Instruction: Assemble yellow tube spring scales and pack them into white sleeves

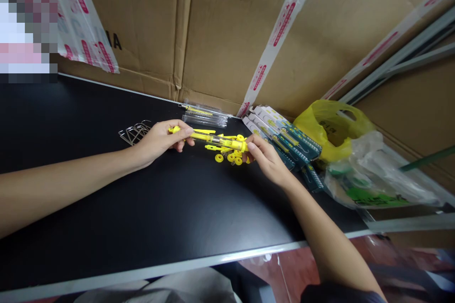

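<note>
- Brown cardboard (220, 33) fills the upper frame behind my work.
- The black bench (159, 227) spreads over the middle and lower left.
- At the right of the frame, a clear plastic bag (384, 170) slumps beside a yellow bag (316, 125).
- Just left of them, teal-and-white boxes (298, 139) lie in a slanting stack.
- The yellow-ended tube (214, 140) is at the centre of the frame, raised between my two hands; its long axis runs left to right, dipping slightly rightward.
- My left hand (158, 141) pinches its left part, thumb on top, with a yellow knob poking out past the fingers; my right hand (266, 157) has its fingers closed on the yellow right end. Neither is nearer: both touch it, and the see-through middle spans the gap between them.
- Slim clear packets (206, 117) lie beyond the tube, against the cardboard.
- Bent metal hooks (133, 133) lie just left of my left hand.
- Small yellow pieces (219, 157), some ring-shaped, are scattered below and behind the tube, nearer my right hand.
</note>
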The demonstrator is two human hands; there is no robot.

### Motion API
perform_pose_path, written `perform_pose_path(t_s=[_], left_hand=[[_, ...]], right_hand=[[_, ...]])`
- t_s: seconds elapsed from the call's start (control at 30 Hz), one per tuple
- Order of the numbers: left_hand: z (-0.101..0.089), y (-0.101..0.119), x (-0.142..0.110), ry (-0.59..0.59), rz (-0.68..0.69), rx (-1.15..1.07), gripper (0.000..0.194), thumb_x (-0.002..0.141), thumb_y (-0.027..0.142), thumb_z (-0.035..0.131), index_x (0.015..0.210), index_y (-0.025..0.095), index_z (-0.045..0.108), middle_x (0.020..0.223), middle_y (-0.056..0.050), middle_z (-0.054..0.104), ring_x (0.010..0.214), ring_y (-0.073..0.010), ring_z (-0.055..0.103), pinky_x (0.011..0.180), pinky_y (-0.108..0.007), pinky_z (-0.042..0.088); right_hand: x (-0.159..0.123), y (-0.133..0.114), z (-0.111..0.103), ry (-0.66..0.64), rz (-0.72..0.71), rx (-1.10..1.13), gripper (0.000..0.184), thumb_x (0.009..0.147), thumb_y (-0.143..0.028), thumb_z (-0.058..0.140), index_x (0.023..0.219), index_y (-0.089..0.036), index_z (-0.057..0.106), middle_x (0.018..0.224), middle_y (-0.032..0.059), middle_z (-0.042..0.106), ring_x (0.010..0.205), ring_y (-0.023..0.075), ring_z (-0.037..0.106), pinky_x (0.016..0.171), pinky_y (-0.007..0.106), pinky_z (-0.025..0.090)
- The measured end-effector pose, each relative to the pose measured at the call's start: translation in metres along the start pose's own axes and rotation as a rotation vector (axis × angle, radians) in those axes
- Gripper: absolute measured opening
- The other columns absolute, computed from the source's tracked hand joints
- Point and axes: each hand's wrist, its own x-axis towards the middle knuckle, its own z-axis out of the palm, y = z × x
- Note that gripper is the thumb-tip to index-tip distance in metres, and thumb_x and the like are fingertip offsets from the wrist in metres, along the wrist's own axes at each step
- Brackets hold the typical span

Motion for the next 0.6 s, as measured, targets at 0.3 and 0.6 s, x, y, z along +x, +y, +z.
perform_pose_path(t_s=[0.3, 0.6], left_hand=[[0.0003, 0.0001, 0.0003, -0.008, -0.016, -0.007, 0.025, 0.082, 0.04, 0.068, 0.078, 0.017, 0.061, 0.069, -0.002, 0.069, 0.051, -0.0071, 0.051, 0.053, -0.02, 0.043], [-0.0003, -0.0008, 0.0008, 0.005, -0.003, -0.038, 0.028, 0.078, 0.042, 0.071, 0.079, 0.016, 0.062, 0.071, -0.003, 0.07, 0.051, -0.0067, 0.051, 0.053, -0.02, 0.044]], right_hand=[[-0.0006, -0.0007, 0.0022, 0.006, -0.006, 0.015, 0.029, 0.1, -0.045, 0.038, 0.086, -0.021, 0.046, 0.073, -0.0009, 0.058, 0.066, 0.0128, 0.05, 0.065, 0.027, 0.04], [0.001, -0.0011, 0.0094, 0.036, -0.022, 0.113, 0.028, 0.088, -0.04, 0.063, 0.105, -0.022, 0.05, 0.094, 0.004, 0.063, 0.081, 0.0159, 0.061, 0.07, 0.028, 0.047]])
